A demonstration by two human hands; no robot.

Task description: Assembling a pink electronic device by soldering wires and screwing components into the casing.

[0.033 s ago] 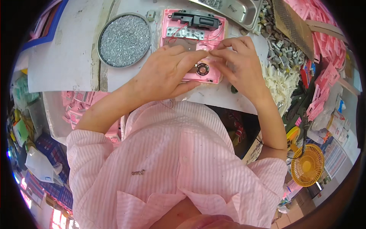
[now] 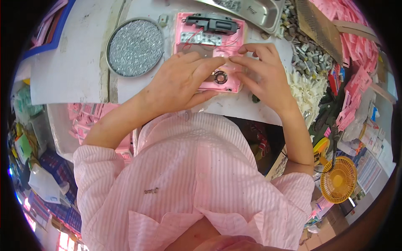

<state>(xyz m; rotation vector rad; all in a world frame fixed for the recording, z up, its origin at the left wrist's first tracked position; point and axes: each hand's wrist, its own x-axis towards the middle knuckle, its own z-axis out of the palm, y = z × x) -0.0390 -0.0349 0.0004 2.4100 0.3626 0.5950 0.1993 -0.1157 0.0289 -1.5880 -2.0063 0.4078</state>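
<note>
On the table in front of me lies an open pink plastic housing [image 2: 239, 85], with a black mechanism [image 2: 211, 23] along its far end. Beside that mechanism are a silver metal plate [image 2: 197, 39], thin red wires and, nearer me, a round black part [image 2: 220, 77]. My left hand [image 2: 178, 77] lies over the housing's left side, its thumb along the near edge and its index finger reaching across. From the right, my right hand [image 2: 261, 75] holds its fingers bent and apart over the housing. Both index fingertips nearly meet; anything tiny between them is too small to make out.
A round metal dish [image 2: 136, 48] full of small silver pieces stands at the left. Far right are a steel tray [image 2: 264, 14], heaps of small metal parts [image 2: 309, 54] and white plastic pieces [image 2: 307, 94]. A yellow fan [image 2: 338, 180] stands at the right.
The whole view has shifted slightly. Both hands keep nearly the same pose over the housing.
</note>
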